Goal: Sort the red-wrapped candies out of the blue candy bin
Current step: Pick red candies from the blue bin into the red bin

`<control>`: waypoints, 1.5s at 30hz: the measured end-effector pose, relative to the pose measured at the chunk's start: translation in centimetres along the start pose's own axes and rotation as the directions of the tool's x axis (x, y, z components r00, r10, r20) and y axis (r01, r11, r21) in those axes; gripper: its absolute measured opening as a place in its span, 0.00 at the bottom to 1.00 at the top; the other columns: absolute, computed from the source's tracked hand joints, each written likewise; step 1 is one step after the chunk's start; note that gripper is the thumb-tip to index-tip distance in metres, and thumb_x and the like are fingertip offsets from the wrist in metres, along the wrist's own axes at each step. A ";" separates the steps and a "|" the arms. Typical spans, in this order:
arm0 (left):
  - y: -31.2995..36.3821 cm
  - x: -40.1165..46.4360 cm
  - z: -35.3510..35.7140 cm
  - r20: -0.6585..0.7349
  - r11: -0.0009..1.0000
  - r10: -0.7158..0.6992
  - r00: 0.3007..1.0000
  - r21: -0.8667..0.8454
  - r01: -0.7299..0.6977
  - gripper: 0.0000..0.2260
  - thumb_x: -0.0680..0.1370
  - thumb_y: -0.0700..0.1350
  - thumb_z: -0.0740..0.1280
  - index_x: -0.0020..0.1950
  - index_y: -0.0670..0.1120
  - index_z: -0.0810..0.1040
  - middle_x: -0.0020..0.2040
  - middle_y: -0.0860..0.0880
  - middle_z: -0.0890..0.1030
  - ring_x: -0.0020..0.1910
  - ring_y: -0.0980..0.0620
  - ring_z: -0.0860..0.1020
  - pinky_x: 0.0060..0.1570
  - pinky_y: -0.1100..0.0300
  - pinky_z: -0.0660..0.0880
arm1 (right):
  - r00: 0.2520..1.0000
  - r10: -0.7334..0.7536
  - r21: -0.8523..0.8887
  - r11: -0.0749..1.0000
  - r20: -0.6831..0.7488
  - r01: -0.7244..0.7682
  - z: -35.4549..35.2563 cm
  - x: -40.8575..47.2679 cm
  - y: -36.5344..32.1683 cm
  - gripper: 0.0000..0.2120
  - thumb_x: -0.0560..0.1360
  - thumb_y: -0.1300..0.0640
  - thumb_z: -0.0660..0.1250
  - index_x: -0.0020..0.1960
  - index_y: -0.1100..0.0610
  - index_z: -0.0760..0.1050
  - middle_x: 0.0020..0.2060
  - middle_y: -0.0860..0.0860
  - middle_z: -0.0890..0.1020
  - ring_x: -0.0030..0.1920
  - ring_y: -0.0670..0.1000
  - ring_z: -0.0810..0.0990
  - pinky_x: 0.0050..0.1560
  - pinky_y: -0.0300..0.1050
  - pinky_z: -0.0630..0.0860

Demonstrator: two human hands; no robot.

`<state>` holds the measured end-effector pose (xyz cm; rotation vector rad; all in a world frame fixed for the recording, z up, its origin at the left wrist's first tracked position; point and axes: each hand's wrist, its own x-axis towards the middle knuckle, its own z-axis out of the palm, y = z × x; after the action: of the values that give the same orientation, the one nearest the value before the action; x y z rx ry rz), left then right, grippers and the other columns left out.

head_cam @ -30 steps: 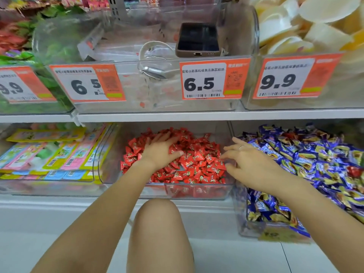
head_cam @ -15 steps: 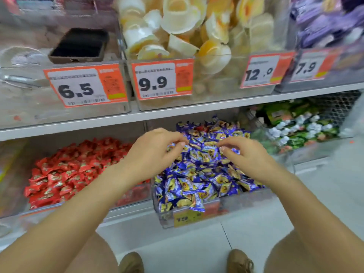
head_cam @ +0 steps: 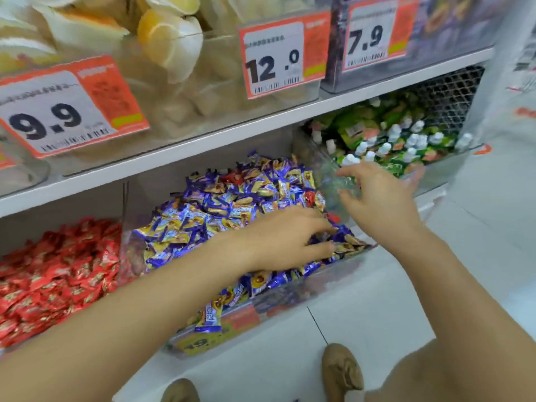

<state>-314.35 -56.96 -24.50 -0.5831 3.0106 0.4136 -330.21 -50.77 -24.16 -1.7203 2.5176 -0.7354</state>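
Observation:
The clear bin [head_cam: 293, 300] on the lower shelf is heaped with blue-and-gold wrapped candies [head_cam: 220, 210]. Among them lie a few red-wrapped candies: one near the right side [head_cam: 309, 196], one at the back [head_cam: 232, 177], and one by the right wall [head_cam: 333, 217]. My left hand [head_cam: 284, 242] reaches across the heap, its straight fingers lying on the candies at the front right. My right hand [head_cam: 374, 198] hovers at the bin's right wall with fingers spread and loosely bent, holding nothing I can see.
To the left, a bin of red-wrapped candies [head_cam: 58, 271] sits on the same shelf. A bin of green pouches with white caps [head_cam: 388, 146] stands to the right. Price tags [head_cam: 278, 56] hang on the upper shelf bins. My shoes [head_cam: 342, 369] are on the white floor.
My view swung right from the red bin to the blue bin. Both hands moved from the red candies over to the blue heap; the left now lies at its front right, the right at its right wall.

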 end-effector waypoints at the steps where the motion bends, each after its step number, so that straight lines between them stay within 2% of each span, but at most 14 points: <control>1: 0.2 1.0 0.5 0.025 1.000 0.016 1.000 0.019 -0.016 0.21 0.79 0.59 0.58 0.64 0.48 0.75 0.59 0.48 0.77 0.59 0.48 0.74 0.54 0.50 0.74 | 1.000 0.003 0.006 1.000 0.024 -0.004 0.2 -0.1 0.1 0.15 0.78 0.54 0.61 0.65 0.50 0.73 0.61 0.50 0.74 0.60 0.53 0.73 0.54 0.53 0.53; 5: 0.7 4.8 2.2 0.096 0.998 0.003 0.995 -0.057 0.003 0.26 0.74 0.65 0.56 0.56 0.46 0.77 0.48 0.47 0.79 0.46 0.46 0.77 0.46 0.49 0.76 | 1.000 -0.001 0.142 0.990 0.013 -0.001 0.5 0.4 0.9 0.21 0.74 0.61 0.61 0.66 0.50 0.70 0.58 0.53 0.76 0.52 0.57 0.77 0.49 0.53 0.74; 7: 0.2 5.8 2.7 0.168 1.000 0.007 0.986 -0.018 -0.004 0.23 0.74 0.64 0.57 0.56 0.49 0.78 0.45 0.47 0.80 0.42 0.47 0.76 0.43 0.49 0.76 | 1.000 -0.015 0.120 0.993 0.012 0.014 0.6 0.5 1.1 0.21 0.74 0.63 0.60 0.66 0.50 0.71 0.57 0.54 0.76 0.49 0.58 0.77 0.46 0.52 0.75; 12: -0.6 6.2 2.2 0.282 0.975 0.060 0.957 0.190 -0.117 0.18 0.74 0.53 0.67 0.63 0.51 0.75 0.51 0.47 0.80 0.49 0.46 0.76 0.40 0.55 0.74 | 0.999 -0.041 0.088 0.995 0.035 0.037 0.9 0.9 0.9 0.19 0.75 0.64 0.58 0.61 0.49 0.76 0.58 0.54 0.74 0.50 0.59 0.76 0.47 0.52 0.75; 18: -5.5 3.2 -1.3 0.065 0.971 -0.074 0.995 0.232 0.057 0.11 0.72 0.47 0.68 0.53 0.47 0.77 0.49 0.48 0.80 0.51 0.45 0.77 0.45 0.52 0.75 | 0.997 -0.046 0.079 0.996 0.066 0.041 0.8 1.0 1.2 0.19 0.76 0.64 0.58 0.60 0.48 0.77 0.58 0.53 0.73 0.50 0.56 0.76 0.42 0.45 0.69; 23: -9.1 0.7 -3.5 -0.104 0.930 -0.292 0.951 0.203 0.307 0.19 0.73 0.55 0.69 0.63 0.52 0.75 0.59 0.49 0.78 0.59 0.46 0.75 0.55 0.52 0.73 | 0.995 -0.071 0.070 0.995 0.072 0.066 0.6 1.2 1.3 0.18 0.76 0.64 0.58 0.60 0.49 0.76 0.57 0.54 0.74 0.49 0.57 0.76 0.41 0.45 0.69; 25: -7.8 0.3 -3.4 -0.188 0.962 -0.207 0.960 0.138 0.235 0.27 0.72 0.59 0.69 0.68 0.50 0.71 0.64 0.49 0.76 0.63 0.47 0.73 0.62 0.53 0.69 | 0.996 -0.065 0.060 0.996 0.067 0.061 0.5 1.2 1.3 0.18 0.76 0.64 0.58 0.60 0.49 0.76 0.57 0.54 0.74 0.50 0.57 0.76 0.42 0.45 0.68; 27: -4.9 0.7 -2.4 -0.243 0.995 0.024 0.970 0.101 0.001 0.21 0.74 0.53 0.66 0.66 0.49 0.74 0.62 0.49 0.77 0.63 0.50 0.73 0.63 0.54 0.68 | 0.996 -0.059 0.052 0.997 0.062 0.056 0.5 1.1 1.2 0.18 0.76 0.64 0.58 0.61 0.49 0.76 0.57 0.54 0.75 0.50 0.57 0.76 0.42 0.45 0.68; 29: -1.8 1.9 -0.9 -0.102 0.987 0.160 0.982 0.027 -0.158 0.15 0.76 0.47 0.63 0.62 0.51 0.78 0.58 0.51 0.80 0.57 0.51 0.76 0.58 0.53 0.72 | 0.997 -0.062 0.052 0.997 0.056 0.059 0.6 1.1 1.1 0.19 0.75 0.64 0.58 0.61 0.49 0.76 0.58 0.55 0.75 0.51 0.58 0.76 0.44 0.46 0.71; 32: 0.3 4.4 1.7 0.136 0.978 0.194 0.971 -0.100 -0.181 0.14 0.77 0.43 0.64 0.61 0.50 0.80 0.54 0.52 0.82 0.47 0.54 0.77 0.52 0.55 0.75 | 0.997 -0.068 0.069 0.996 0.044 0.065 0.6 1.0 1.1 0.19 0.75 0.65 0.58 0.61 0.49 0.77 0.59 0.55 0.74 0.52 0.59 0.76 0.46 0.48 0.73; 35: -0.6 5.6 3.1 0.345 0.976 0.122 0.931 -0.211 -0.050 0.22 0.74 0.39 0.65 0.68 0.51 0.74 0.63 0.51 0.78 0.58 0.52 0.75 0.60 0.54 0.72 | 0.997 -0.059 0.057 0.997 0.053 0.056 0.6 0.9 1.1 0.19 0.76 0.64 0.57 0.61 0.48 0.76 0.60 0.55 0.73 0.52 0.58 0.76 0.45 0.47 0.71; 37: -1.4 5.6 3.2 0.429 0.987 0.141 0.892 -0.126 -0.095 0.28 0.73 0.40 0.68 0.72 0.52 0.68 0.69 0.51 0.72 0.66 0.51 0.70 0.63 0.55 0.69 | 0.996 -0.060 0.060 0.997 0.067 0.056 0.7 1.0 1.0 0.19 0.76 0.65 0.58 0.61 0.48 0.76 0.60 0.55 0.73 0.54 0.58 0.76 0.44 0.46 0.69; 40: -1.9 5.2 2.7 0.362 0.967 0.250 0.898 -0.042 -0.252 0.22 0.74 0.43 0.69 0.68 0.49 0.72 0.64 0.49 0.75 0.62 0.49 0.73 0.54 0.56 0.72 | 0.995 -0.063 0.082 0.995 0.081 0.057 0.7 1.1 1.1 0.19 0.75 0.65 0.58 0.60 0.49 0.77 0.61 0.55 0.72 0.53 0.59 0.76 0.46 0.48 0.71; 45: -3.9 4.0 0.9 0.274 0.897 0.208 0.939 0.330 -0.295 0.14 0.78 0.48 0.64 0.64 0.53 0.75 0.64 0.54 0.73 0.62 0.53 0.72 0.44 0.60 0.67 | 0.994 -0.054 0.066 0.997 0.090 0.048 0.6 0.8 1.1 0.18 0.76 0.64 0.57 0.59 0.47 0.77 0.62 0.54 0.72 0.53 0.59 0.76 0.48 0.49 0.73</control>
<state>-316.65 -61.63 -26.74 -0.1026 2.8290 -0.0767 -331.35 -51.39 -24.89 -1.7617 2.3729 -0.7136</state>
